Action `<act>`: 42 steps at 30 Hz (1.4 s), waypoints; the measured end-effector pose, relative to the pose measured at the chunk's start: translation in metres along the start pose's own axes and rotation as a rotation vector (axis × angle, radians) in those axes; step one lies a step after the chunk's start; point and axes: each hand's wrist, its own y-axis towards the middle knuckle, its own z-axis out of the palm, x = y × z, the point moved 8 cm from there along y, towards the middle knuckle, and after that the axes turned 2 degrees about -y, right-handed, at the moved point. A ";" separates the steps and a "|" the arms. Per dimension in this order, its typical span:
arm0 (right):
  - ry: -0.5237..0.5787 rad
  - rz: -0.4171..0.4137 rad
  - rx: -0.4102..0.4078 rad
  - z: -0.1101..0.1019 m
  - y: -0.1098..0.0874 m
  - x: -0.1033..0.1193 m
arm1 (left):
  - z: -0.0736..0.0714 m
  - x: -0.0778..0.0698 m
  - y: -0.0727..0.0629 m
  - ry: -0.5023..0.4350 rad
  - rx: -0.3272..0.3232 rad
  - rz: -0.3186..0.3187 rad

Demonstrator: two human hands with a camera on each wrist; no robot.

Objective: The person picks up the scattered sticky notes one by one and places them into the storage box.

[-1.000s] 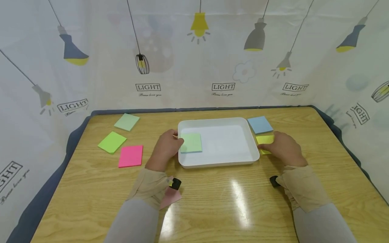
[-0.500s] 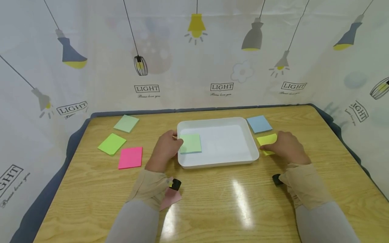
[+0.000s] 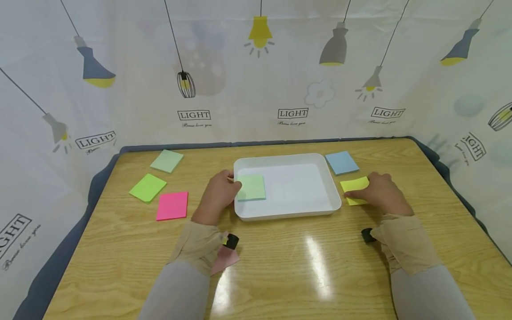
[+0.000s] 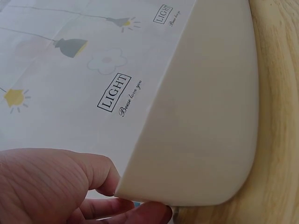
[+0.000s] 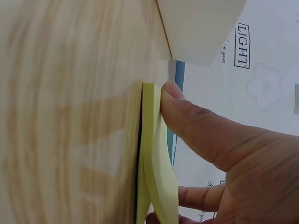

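Note:
At the left end of a shallow white tray (image 3: 298, 189), my left hand (image 3: 218, 195) pinches the rim between thumb and fingers. The left wrist view shows the tray's outer wall (image 4: 201, 116) with fingertips at its corner. Inside the tray, by my left thumb, lies a light green sticky note pad (image 3: 254, 189). To the right of the tray, my right hand (image 3: 386, 193) grips a yellow sticky note pad (image 3: 352, 186), thumb on its face and fingers at the far side. In the right wrist view, the yellow pad (image 5: 152, 135) bends upward, its layers parting at one end.
A blue sticky note pad (image 3: 342, 162) lies by the tray's back right corner. Pale green (image 3: 167, 161), lime (image 3: 147, 187) and bright pink (image 3: 172, 206) pads lie on the left. A dusty pink one (image 3: 225, 262) is partly hidden beneath my left wrist.
My right hand has moved slightly right, away from the tray, and the yellow pad has shifted with it. My left hand stays on the tray rim.

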 end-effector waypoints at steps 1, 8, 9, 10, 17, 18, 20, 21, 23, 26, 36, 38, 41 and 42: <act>0.011 0.002 0.005 0.000 0.000 -0.001 | 0.000 0.000 0.000 0.002 0.002 0.000; 0.088 0.020 0.022 0.001 0.000 -0.003 | 0.001 0.000 0.001 0.009 0.005 -0.002; 0.089 0.022 0.021 0.001 0.000 -0.004 | 0.001 0.000 0.001 0.007 0.006 -0.005; 0.086 0.022 0.019 0.001 0.001 -0.004 | 0.001 0.000 0.001 0.005 0.007 -0.007; 0.097 0.029 0.014 0.002 0.005 -0.004 | 0.001 0.000 0.001 0.015 0.007 -0.004; 0.101 0.027 0.015 0.002 0.005 -0.003 | 0.001 0.001 0.001 0.015 0.006 -0.006; 0.113 0.025 0.019 0.003 0.006 -0.003 | 0.000 0.000 0.001 0.016 0.005 -0.004; 0.115 0.022 0.013 0.002 0.006 -0.003 | 0.000 0.000 0.000 0.017 0.005 -0.003; 0.125 0.020 -0.001 0.001 0.006 -0.002 | 0.000 0.000 0.000 0.017 0.005 0.000; 0.130 0.020 -0.030 -0.001 0.006 -0.003 | 0.000 -0.001 -0.001 0.018 0.006 0.002; 0.163 -0.039 -0.071 -0.009 0.008 -0.003 | 0.000 -0.002 -0.003 0.007 0.016 -0.005; 0.176 -0.042 -0.077 -0.011 0.008 -0.003 | -0.001 -0.003 -0.003 0.008 0.011 -0.001; 0.205 -0.042 -0.071 -0.012 0.010 -0.002 | -0.001 -0.003 -0.003 0.006 0.006 0.000; 0.224 -0.039 -0.067 -0.012 0.010 -0.002 | -0.001 -0.003 -0.003 0.006 0.004 -0.001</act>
